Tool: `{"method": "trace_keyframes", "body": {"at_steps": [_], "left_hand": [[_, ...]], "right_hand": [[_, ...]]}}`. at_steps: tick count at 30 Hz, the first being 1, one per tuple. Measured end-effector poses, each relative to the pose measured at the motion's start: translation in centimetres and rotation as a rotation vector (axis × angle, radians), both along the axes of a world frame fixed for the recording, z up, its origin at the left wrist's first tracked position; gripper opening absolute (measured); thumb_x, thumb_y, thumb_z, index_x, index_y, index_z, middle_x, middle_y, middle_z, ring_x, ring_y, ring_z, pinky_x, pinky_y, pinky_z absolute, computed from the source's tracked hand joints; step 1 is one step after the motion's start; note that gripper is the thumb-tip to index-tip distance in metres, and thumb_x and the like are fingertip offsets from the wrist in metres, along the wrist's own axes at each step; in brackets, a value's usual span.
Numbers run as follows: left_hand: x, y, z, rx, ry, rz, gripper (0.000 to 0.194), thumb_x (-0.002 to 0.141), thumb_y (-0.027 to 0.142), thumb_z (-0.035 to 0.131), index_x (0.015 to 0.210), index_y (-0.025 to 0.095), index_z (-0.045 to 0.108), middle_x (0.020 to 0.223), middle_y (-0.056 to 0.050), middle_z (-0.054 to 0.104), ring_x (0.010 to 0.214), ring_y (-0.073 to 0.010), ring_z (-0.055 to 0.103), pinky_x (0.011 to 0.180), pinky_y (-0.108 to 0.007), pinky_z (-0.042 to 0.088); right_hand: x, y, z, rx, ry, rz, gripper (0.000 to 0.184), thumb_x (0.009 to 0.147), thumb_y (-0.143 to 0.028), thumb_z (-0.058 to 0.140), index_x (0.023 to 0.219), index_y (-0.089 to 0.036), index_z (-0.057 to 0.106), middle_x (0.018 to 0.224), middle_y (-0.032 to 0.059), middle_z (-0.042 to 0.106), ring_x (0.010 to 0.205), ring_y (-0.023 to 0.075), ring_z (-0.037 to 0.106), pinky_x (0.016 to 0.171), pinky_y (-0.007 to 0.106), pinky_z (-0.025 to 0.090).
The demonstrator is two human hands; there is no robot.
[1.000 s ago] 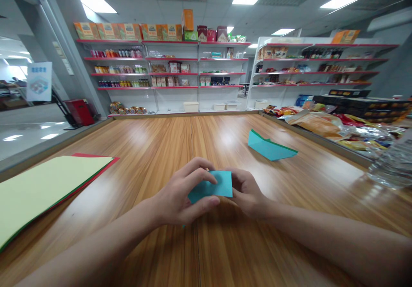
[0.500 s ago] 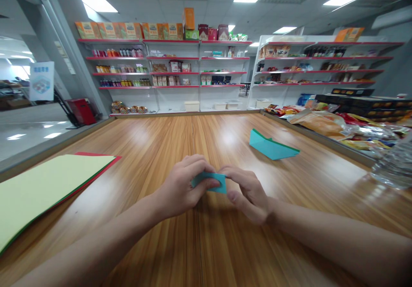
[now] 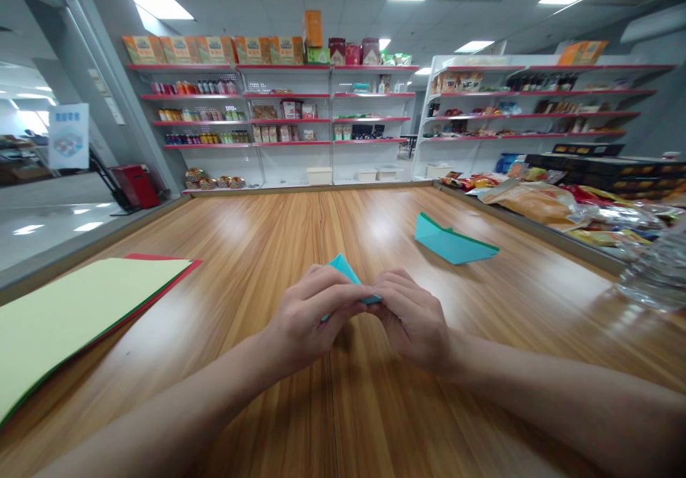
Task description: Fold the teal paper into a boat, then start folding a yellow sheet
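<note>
A small piece of folded blue paper (image 3: pixel 344 268) is held between my two hands, just above the wooden table (image 3: pixel 257 249). My left hand (image 3: pixel 316 305) pinches it from the left, with thumb below and fingers over it. On the right side, my right hand (image 3: pixel 411 315) is closed on its edge, fingertips meeting those of the left. A pointed corner sticks up behind my left fingers; the rest is hidden by the hands. Farther right lies a folded blue paper boat (image 3: pixel 453 243) with a green edge, apart from both hands.
Coloured paper sheets (image 3: pixel 91 314), pale yellow on top with green and red below, lie at the left. A clear plastic bottle (image 3: pixel 657 274) stands at the right edge. Beyond the table's right rim are packaged snacks (image 3: pixel 541 203). Stocked shelves (image 3: pixel 284 119) line the back.
My right hand has closed onto the paper, where its thumb was apart before. The blue paper has turned, so a pointed corner now shows above my left fingers.
</note>
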State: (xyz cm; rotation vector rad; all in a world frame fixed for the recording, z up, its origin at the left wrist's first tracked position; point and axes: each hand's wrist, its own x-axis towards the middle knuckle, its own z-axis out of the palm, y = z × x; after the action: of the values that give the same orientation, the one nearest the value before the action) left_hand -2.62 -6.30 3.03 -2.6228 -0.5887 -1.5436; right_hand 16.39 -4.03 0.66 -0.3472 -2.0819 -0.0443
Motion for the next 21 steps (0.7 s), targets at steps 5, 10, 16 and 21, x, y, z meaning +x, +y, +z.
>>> {"method": "trace_keyframes", "body": {"at_steps": [5, 10, 16, 21], "left_hand": [[-1.2, 0.5, -0.6, 0.135, 0.142, -0.027, 0.015, 0.086, 0.009, 0.056, 0.099, 0.016, 0.059, 0.081, -0.004, 0.063, 0.076, -0.0148, 0.058, 0.088, -0.042, 0.046], [-2.0, 0.4, -1.1, 0.233, 0.343, -0.091, 0.014, 0.089, 0.009, 0.045, 0.095, 0.014, 0.056, 0.079, -0.006, 0.064, 0.077, -0.0181, 0.058, 0.079, -0.037, 0.047], [-2.7, 1.0, -1.0, 0.313, 0.518, -0.009, 0.015, 0.092, 0.018, 0.047, 0.078, 0.016, 0.054, 0.061, -0.002, 0.055, 0.058, -0.0157, 0.049, 0.057, -0.030, 0.038], [-2.8, 1.7, -2.5, 0.183, -0.023, 0.236, 0.035, 0.078, 0.034, 0.068, 0.105, 0.017, 0.053, 0.099, -0.011, 0.057, 0.091, -0.0228, 0.054, 0.077, -0.037, 0.046]], "right_hand": [[0.4, 0.3, 0.4, 0.110, -0.120, 0.048, 0.013, 0.088, -0.011, 0.052, 0.098, -0.017, 0.056, 0.088, 0.0066, 0.067, 0.082, 0.0172, 0.062, 0.088, 0.040, 0.043], [0.8, 0.8, 0.2, 0.188, -0.266, 0.068, 0.015, 0.089, -0.008, 0.048, 0.095, -0.019, 0.058, 0.090, 0.0030, 0.070, 0.087, 0.0154, 0.063, 0.099, 0.043, 0.035], [1.0, 1.3, 0.5, 0.264, -0.373, 0.054, 0.011, 0.090, -0.012, 0.053, 0.094, -0.018, 0.062, 0.092, 0.0018, 0.070, 0.082, 0.0142, 0.062, 0.097, 0.041, 0.037], [0.6, 1.4, 0.2, 0.332, -0.449, 0.119, 0.013, 0.090, -0.014, 0.054, 0.097, -0.020, 0.064, 0.084, 0.0017, 0.071, 0.086, 0.0161, 0.062, 0.096, 0.041, 0.040]]}}
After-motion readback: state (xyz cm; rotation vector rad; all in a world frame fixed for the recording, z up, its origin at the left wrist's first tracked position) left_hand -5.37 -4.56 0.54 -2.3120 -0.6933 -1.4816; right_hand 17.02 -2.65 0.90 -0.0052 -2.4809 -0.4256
